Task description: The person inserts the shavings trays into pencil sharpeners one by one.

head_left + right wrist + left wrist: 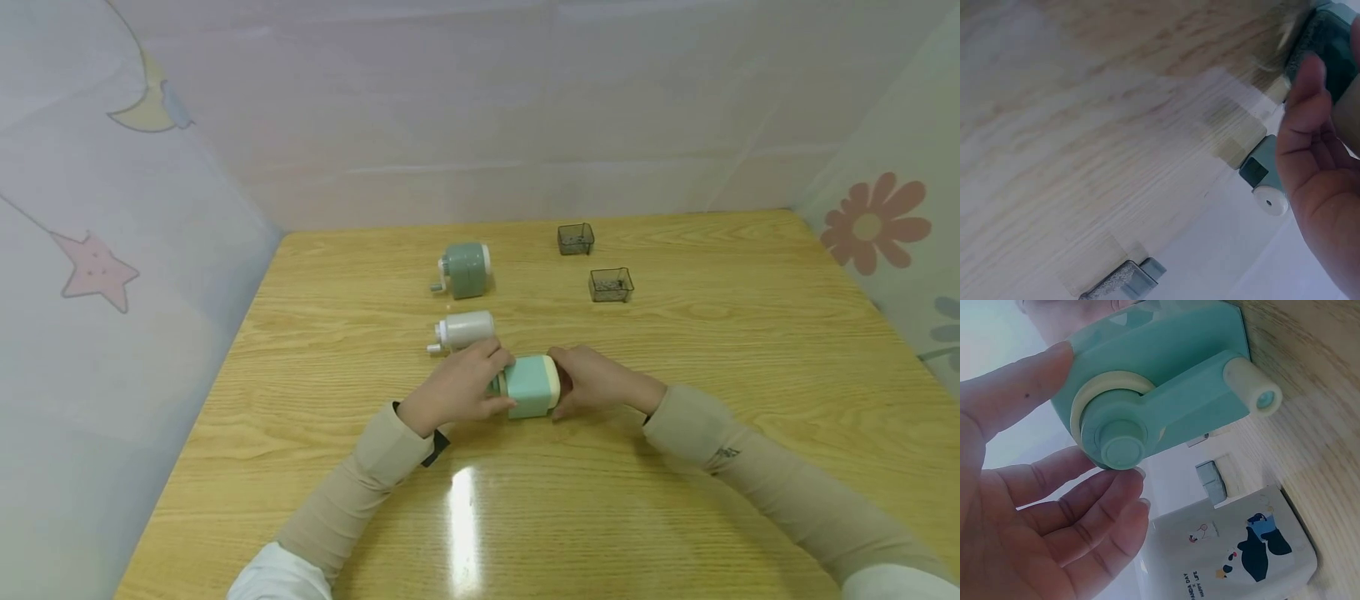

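Observation:
On the tabletop between both hands lies a mint-green crank pencil sharpener (529, 387) with a cream end. My left hand (463, 385) grips its crank end; in the left wrist view the thumb is on the body's edge and fingertips meet the crank hub (1121, 434). Around the cream end, my right hand (594, 379) holds with thumb and fingers curved. A dark see-through part of this sharpener (1329, 53) shows past that hand in the right wrist view. Just beyond the left hand lies a pale grey sharpener (468, 327), printed with a panda picture (1257, 550).
Farther back is a darker green crank sharpener (467, 271), with a square opening in its body in the right wrist view. Two small see-through trays with dark bits, a nearer tray (611, 286) and a farther tray (575, 239), sit behind on the right. A patterned cloth wall (487, 108) borders the table.

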### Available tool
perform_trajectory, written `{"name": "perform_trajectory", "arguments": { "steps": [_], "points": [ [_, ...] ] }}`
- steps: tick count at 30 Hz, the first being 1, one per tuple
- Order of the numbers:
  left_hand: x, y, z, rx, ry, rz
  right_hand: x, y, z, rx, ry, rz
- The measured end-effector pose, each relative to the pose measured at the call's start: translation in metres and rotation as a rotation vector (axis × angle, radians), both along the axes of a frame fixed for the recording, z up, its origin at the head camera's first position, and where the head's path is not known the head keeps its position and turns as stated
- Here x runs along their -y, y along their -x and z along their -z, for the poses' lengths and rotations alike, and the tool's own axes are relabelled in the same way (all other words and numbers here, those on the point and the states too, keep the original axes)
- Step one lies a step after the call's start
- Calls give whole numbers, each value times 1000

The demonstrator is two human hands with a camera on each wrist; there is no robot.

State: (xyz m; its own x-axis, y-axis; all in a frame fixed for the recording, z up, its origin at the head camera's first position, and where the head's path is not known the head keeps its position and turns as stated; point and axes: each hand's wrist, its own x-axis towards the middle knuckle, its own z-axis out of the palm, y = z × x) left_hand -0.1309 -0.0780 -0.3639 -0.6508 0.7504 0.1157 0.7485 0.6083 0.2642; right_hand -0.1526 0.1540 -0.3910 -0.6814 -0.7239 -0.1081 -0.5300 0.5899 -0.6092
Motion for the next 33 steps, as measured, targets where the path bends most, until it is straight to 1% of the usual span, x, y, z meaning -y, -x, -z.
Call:
{"name": "perform_trajectory", "arguments": {
  "steps": [8,12,15,20,23,27,29,33],
  "points": [
    [1,-1,1,-29,0,1,3,-1,-1,0,-28,-8],
    [1,-1,1,-28,-2,-2,4,-2,-3,1,-24,-13],
    [1,-1,0,-12,2,-3,4,-3,-5,23,-13,-7],
    [0,1,-2,41,25,-19,3,-3,-3,51,1,8],
    [0,1,-4,67,40,-37,1,-3,-2,24,-9,15],
    [0,1,-6,78,56,-57,-5,-4,-2,-57,-32,24],
    [1,1,-7,81,53,-64,-8,-5,-3,-89,-26,34],
    [7,0,-10,101,-5,-85,-14,-5,-6,-135,-2,49]
  ]
}}
